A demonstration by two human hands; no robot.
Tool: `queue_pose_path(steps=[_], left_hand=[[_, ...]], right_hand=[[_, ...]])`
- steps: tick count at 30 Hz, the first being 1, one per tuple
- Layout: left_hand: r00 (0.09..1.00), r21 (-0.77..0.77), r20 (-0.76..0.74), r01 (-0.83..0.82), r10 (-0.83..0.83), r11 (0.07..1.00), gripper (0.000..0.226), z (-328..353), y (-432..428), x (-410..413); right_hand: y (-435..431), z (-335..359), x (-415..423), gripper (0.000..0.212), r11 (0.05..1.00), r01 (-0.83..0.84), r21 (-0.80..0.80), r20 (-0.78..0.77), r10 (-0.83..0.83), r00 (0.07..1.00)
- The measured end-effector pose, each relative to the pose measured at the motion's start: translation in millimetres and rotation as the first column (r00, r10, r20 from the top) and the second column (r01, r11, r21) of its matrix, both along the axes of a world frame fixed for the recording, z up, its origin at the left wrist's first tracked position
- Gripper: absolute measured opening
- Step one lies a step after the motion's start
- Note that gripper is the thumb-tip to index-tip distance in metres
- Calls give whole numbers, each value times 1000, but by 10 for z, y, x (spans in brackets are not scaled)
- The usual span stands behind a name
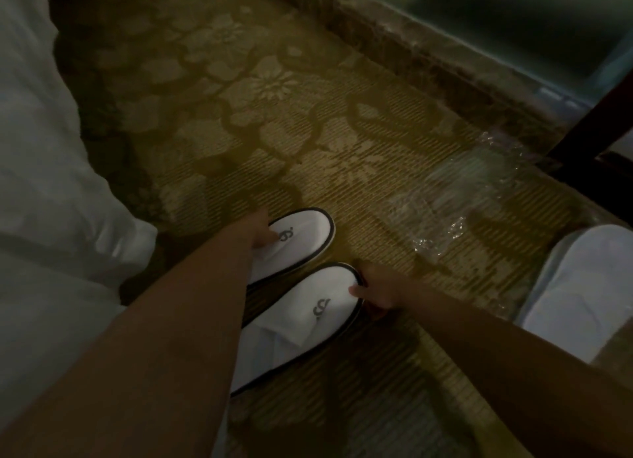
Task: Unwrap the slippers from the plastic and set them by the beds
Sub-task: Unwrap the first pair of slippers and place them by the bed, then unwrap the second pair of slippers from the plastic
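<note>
Two white slippers with dark trim lie side by side on the patterned carpet beside the bed. My left hand (262, 229) rests its fingers on the farther slipper (301, 235). My right hand (375, 291) pinches the toe edge of the nearer slipper (308, 320). An empty clear plastic wrapper (459, 197) lies crumpled on the carpet to the right. Another white slipper pair (579, 293), soles up, lies at the right edge, seemingly still in plastic.
White bed linen (51, 183) hangs along the left side. A stone threshold and glass (428, 46) run across the top right. A dark wooden furniture leg (596, 128) stands at the right.
</note>
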State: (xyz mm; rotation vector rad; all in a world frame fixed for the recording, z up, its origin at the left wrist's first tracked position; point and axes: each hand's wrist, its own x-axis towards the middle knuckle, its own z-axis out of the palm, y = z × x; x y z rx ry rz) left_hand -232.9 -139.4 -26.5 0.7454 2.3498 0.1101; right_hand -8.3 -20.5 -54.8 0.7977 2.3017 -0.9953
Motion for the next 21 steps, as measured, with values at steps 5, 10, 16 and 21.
queue_pose_path(steps=[5, 10, 16, 21], left_hand=[[998, -85, -30, 47, -50, 995, 72, 71, 55, 83], [985, -79, -49, 159, -163, 984, 62, 234, 186, 218], [930, 63, -74, 364, -359, 929, 44, 498, 657, 692], [855, 174, -129, 519, -503, 837, 41, 726, 1225, 1398]], right_hand=[[-24, 46, -41, 52, 988, -59, 146, 23, 56, 998], [228, 388, 102, 50, 993, -34, 113, -58, 41, 997], [711, 760, 479, 35, 964, 161, 210, -190, -121, 974], [1076, 905, 1015, 26, 927, 351, 135, -183, -324, 928]])
